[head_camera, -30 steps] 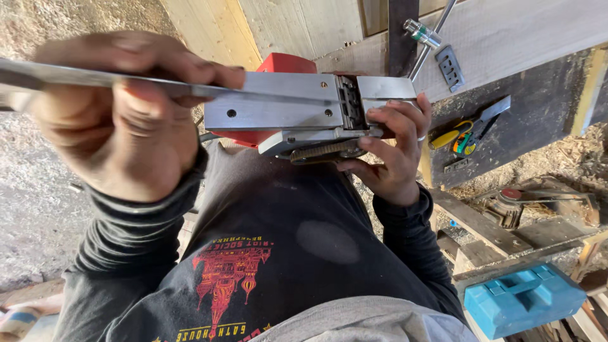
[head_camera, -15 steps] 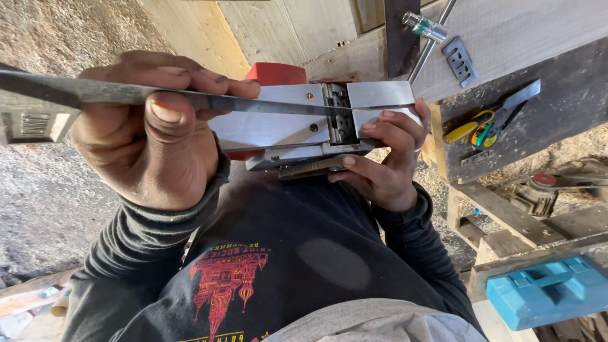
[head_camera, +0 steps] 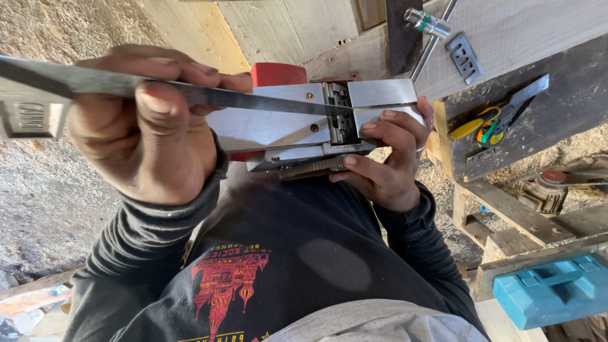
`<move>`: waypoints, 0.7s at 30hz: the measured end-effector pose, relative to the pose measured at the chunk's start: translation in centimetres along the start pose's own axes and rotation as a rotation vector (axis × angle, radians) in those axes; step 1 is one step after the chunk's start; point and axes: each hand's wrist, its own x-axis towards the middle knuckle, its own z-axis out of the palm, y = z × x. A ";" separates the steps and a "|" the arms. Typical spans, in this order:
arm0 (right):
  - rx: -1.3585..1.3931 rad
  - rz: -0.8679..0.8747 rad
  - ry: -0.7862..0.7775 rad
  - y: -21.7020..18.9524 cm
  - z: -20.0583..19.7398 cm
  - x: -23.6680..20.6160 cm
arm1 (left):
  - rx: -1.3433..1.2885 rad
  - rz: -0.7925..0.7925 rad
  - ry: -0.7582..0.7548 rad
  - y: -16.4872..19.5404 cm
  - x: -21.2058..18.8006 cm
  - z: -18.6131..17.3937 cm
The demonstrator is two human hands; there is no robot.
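— Across the upturned planer (head_camera: 310, 120) sole, what moved?
— Straightedge (head_camera: 253, 100), pinched in the left hand (head_camera: 149, 136), now reaches the blade slot; right hand (head_camera: 383, 168) stays clasped around the planer's front.

The metal straightedge (head_camera: 253, 98) lies across the upturned electric planer (head_camera: 297, 123) sole, barring its top; the dark bench board (head_camera: 538, 120) (tools lying on it) crowds the right.

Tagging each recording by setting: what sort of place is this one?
Probably a woodworking or carpentry site: pale wooden planks, sawdust-strewn ground, and a red-and-silver electric hand planer held sole-up.
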 end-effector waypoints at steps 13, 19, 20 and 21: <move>0.013 -0.011 0.005 -0.1 0.1 0.1 | -0.004 0.011 -0.004 -0.1 -0.1 -0.5; 0.018 -0.013 0.014 -0.1 0.1 0.3 | 0.018 0.040 -0.028 -0.1 0.3 -0.3; 0.024 -0.012 0.010 -0.1 0.0 0.3 | 0.021 0.041 -0.022 -0.2 0.5 -0.2; 0.025 -0.007 0.006 -0.1 0.0 0.3 | 0.038 0.050 -0.002 -0.1 0.6 -0.3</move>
